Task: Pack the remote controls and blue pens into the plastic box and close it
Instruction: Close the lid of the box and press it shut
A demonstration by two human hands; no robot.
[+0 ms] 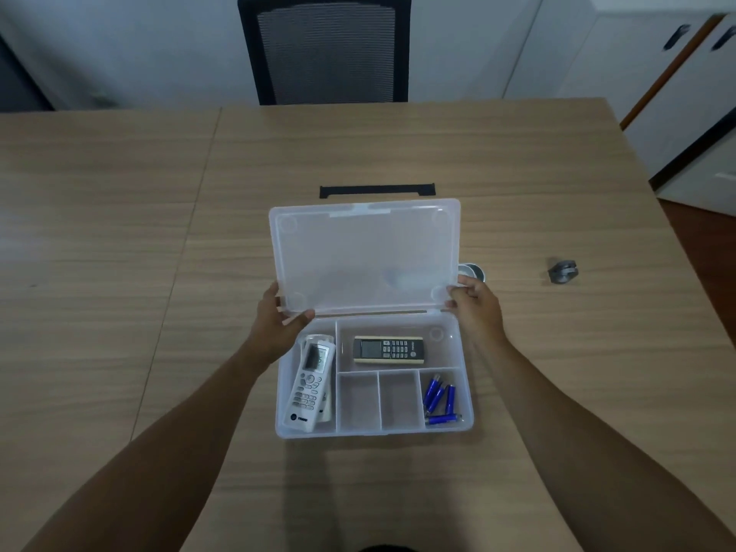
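A clear plastic box (400, 431) with compartments sits on the wooden table. Its translucent lid (364, 253) stands raised behind it. My left hand (278, 322) grips the lid's lower left corner and my right hand (476, 306) grips its lower right corner. A white remote (308, 386) lies in the left compartment with another pale remote partly hidden under it. A black and cream remote (388, 349) lies in the upper compartment. Several blue pens (440, 400) fill the lower right compartment. Two small middle compartments hold nothing.
A black strip (377, 190) lies on the table behind the lid. A round dark object (474, 270) peeks out right of the lid, and a small grey item (562, 270) lies further right. A black mesh chair (326, 49) stands at the far edge.
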